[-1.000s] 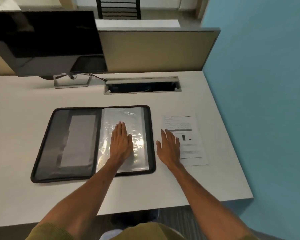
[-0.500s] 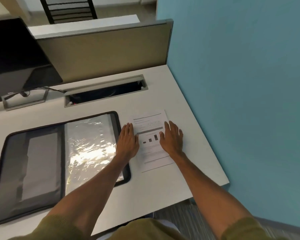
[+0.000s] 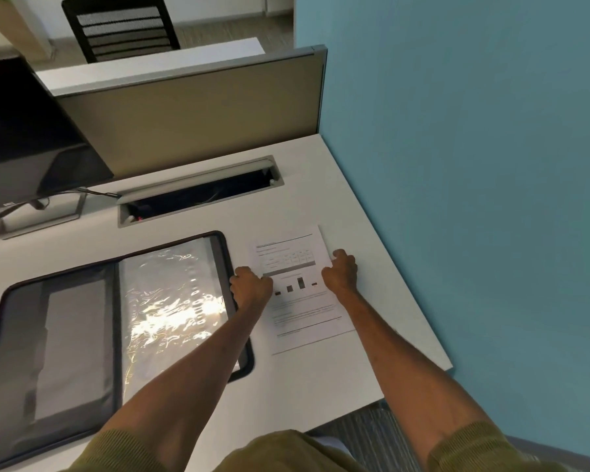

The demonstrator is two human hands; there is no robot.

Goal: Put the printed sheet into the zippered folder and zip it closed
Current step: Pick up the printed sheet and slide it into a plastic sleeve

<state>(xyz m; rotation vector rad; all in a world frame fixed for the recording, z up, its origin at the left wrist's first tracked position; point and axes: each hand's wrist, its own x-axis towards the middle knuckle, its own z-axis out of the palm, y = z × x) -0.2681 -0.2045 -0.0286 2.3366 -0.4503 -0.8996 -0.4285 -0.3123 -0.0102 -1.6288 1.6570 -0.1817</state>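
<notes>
The printed sheet (image 3: 304, 308), white with text, a table and a small bar chart, lies flat on the white desk to the right of the folder. My left hand (image 3: 251, 287) has its fingers curled at the sheet's left edge. My right hand (image 3: 341, 272) has its fingers curled at the sheet's right edge. The black zippered folder (image 3: 82, 335) lies open and flat at the left, with a grey pocket on its left half and shiny clear sleeves on its right half. My left forearm crosses the folder's lower right corner.
A dark monitor (image 3: 24, 148) on a metal stand stands at the back left. A cable slot (image 3: 198, 192) is cut into the white desk (image 3: 321, 386) behind the folder. A beige partition (image 3: 191, 107) closes the back and a blue wall (image 3: 474, 165) the right side.
My left hand left the folder's sleeves and moved right to the sheet. Both hands went from flat with spread fingers to curled at the sheet's side edges. The view turned right.
</notes>
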